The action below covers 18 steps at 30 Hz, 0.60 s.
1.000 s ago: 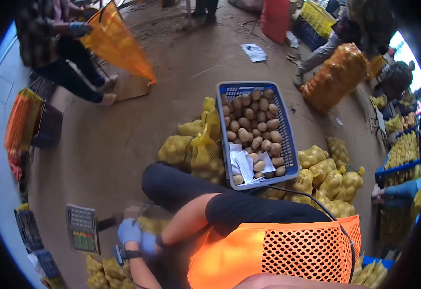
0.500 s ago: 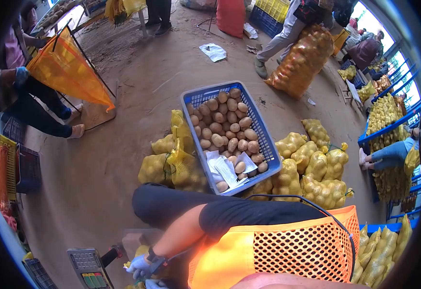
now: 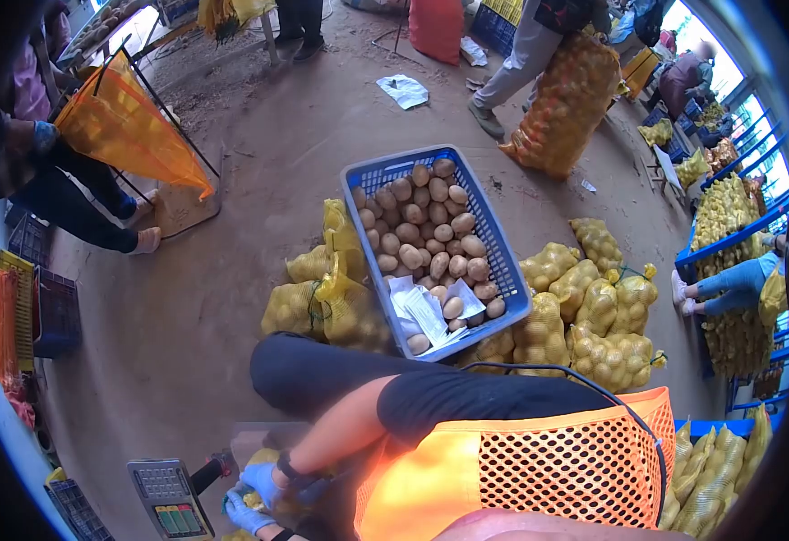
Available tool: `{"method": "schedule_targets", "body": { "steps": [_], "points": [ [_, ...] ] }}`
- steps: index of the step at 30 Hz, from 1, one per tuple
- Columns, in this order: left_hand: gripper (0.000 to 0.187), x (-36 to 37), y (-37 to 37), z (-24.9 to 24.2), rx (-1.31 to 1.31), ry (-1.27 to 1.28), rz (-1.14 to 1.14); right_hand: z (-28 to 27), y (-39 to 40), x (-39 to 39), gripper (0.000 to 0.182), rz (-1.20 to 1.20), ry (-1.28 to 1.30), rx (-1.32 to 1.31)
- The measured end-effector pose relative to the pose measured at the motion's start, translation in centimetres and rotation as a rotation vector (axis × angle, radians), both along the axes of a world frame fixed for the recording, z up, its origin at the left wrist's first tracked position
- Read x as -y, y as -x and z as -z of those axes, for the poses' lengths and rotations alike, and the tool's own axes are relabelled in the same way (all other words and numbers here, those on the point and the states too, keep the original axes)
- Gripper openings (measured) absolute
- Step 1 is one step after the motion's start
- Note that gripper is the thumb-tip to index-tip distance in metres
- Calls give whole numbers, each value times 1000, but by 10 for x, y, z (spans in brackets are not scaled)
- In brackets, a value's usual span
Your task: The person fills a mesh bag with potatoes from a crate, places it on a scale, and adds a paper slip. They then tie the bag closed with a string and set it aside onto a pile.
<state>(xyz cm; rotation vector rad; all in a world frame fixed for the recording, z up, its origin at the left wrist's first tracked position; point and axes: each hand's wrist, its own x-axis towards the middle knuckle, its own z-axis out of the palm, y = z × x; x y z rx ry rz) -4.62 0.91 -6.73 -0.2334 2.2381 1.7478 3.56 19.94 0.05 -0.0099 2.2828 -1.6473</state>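
My right hand [image 3: 262,483], in a blue glove with a dark band at the wrist, is closed at a yellow mesh bag [image 3: 253,501] at the bottom left. Just below it, my left hand [image 3: 248,516], also gloved in blue, has its fingers closed on the same bag. Both hands are close together beside a scale's keypad and display [image 3: 170,499]. Much of the bag is hidden by my hands and arm.
A blue crate [image 3: 507,270] holds potatoes and white papers. Filled yellow mesh bags [image 3: 290,308] stand left of it, with several more [image 3: 606,356] to its right. A person [image 3: 78,185] stands at an orange net [image 3: 133,131]; another is beside a large filled sack [image 3: 570,108].
My right hand has shifted slightly up. My left hand has moved left from beneath the right one and now shows beside it at the bag. The background person near the large sack has moved slightly.
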Motion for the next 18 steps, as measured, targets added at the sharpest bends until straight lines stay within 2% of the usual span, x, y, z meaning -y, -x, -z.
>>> {"method": "schedule_targets", "body": {
  "steps": [2,3,4,5,6,8,9,11,12,13,14,16,17,18],
  "points": [
    [30,26,5,20,210,-141,34,-44,-25,-31,56,122,175,69],
    [30,20,-1,12,211,-138,30,-32,-21,-25,56,119,179,72],
    [31,-2,-16,-16,328,-262,-29,-13,-13,-15,51,83,102,-39],
    [32,-13,-25,-32,443,-386,-89,-12,-12,-12,46,47,27,-151],
    [32,-12,-26,-32,442,-383,-97,-12,-12,-7,46,41,33,-150],
    [28,-10,-24,-27,487,-516,-290,-18,-13,0,36,313,146,89],
    [24,5,-18,-18,594,-578,-205,-13,-15,0,37,328,28,-190],
    [23,43,-26,-3,497,-559,-254,-13,-9,-9,36,290,-69,-204],
    [32,53,-32,0,400,-535,-305,-18,-6,-13,36,251,-162,-218],
    [36,32,-47,-24,353,-421,-486,-14,0,-10,36,232,141,4],
    [36,39,-54,-25,348,-419,-493,-10,6,-8,36,225,145,2],
    [38,58,-71,-30,351,-367,-268,-2,13,2,36,262,439,259],
    [38,5,-101,-67,-10,1,-285,0,14,3,28,251,675,426],
    [38,-26,-119,-97,-11,-1,-288,0,14,2,28,247,672,426]
  ]
}}
